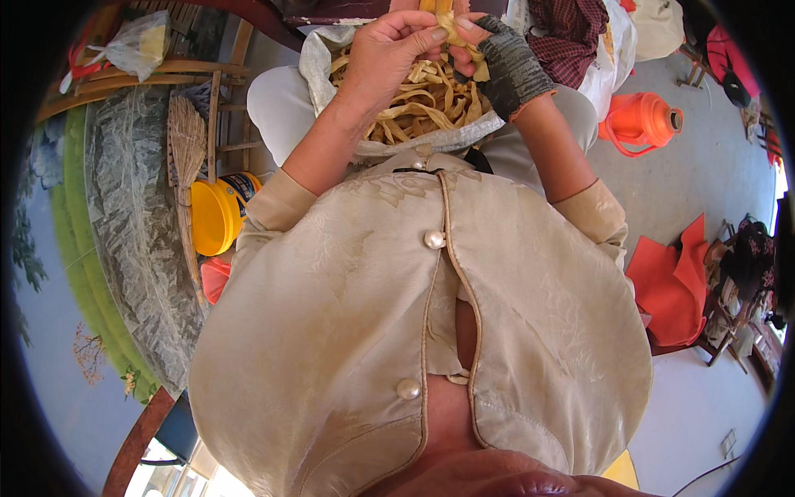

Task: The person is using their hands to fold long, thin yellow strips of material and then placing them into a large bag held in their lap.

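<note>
At the top of the head view, my bare left hand (pixel 395 45) pinches a pale yellow strip (pixel 448 30) between thumb and fingers. Opposite it, my right hand (pixel 506 59), in a dark grey fingerless knit glove, grips the same strip, which looks folded or twisted there. Its upper part meets a yellowish flat piece (pixel 443 6) at the picture's edge; how they join is unclear. Below both hands, a white woven sack (pixel 428 141) lies open between my knees. Many loose tan strips (pixel 428 99), like plant fibre or husk, fill it.
A dark red table edge (pixel 348 13) runs beyond the sack. To the left are a straw broom (pixel 188 140), a yellow bucket (pixel 211 217) and a wooden rack (pixel 214 124). An orange thermos flask (pixel 643 121) lies rightward, near a checked cloth (pixel 562 37) and a red sheet (pixel 671 289).
</note>
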`<state>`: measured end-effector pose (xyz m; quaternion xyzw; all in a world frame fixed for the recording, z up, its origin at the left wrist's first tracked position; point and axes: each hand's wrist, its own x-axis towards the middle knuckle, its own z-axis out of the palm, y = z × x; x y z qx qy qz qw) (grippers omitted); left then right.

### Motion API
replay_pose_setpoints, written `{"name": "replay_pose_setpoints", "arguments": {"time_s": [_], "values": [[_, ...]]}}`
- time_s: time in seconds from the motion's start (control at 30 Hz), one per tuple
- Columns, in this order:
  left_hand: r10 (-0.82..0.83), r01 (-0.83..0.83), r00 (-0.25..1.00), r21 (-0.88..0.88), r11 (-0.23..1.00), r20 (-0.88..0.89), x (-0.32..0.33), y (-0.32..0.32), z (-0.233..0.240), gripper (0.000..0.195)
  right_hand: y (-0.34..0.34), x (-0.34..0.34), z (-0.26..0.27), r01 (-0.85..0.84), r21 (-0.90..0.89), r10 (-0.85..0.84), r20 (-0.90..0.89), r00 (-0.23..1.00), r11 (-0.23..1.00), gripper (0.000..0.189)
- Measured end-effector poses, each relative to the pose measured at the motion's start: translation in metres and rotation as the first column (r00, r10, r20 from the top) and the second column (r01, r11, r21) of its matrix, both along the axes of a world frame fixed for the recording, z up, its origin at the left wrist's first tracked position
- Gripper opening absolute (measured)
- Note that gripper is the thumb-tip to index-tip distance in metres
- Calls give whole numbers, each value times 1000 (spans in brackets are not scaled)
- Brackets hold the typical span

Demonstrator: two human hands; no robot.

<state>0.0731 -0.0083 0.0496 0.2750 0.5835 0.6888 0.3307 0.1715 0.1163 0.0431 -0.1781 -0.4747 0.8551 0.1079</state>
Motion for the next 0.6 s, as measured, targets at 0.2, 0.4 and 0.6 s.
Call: {"name": "replay_pose_setpoints", "arguments": {"time_s": [0.2, 0.4, 0.6], "values": [[-204, 198, 975, -81, 977, -84, -12, -25, 31, 9, 19, 18, 13, 41, -83, -44, -36, 998, 996, 8], [-120, 69, 922, -151, 986, -367, -24, -33, 16, 17, 28, 15, -7, 12, 180, -12, -2, 1000, 984, 11], [-81, -127, 466, -158, 979, -881, 7, -19, 10, 31, -8, 3, -2, -141, 435, 65, 185, 981, 889, 17]]}}
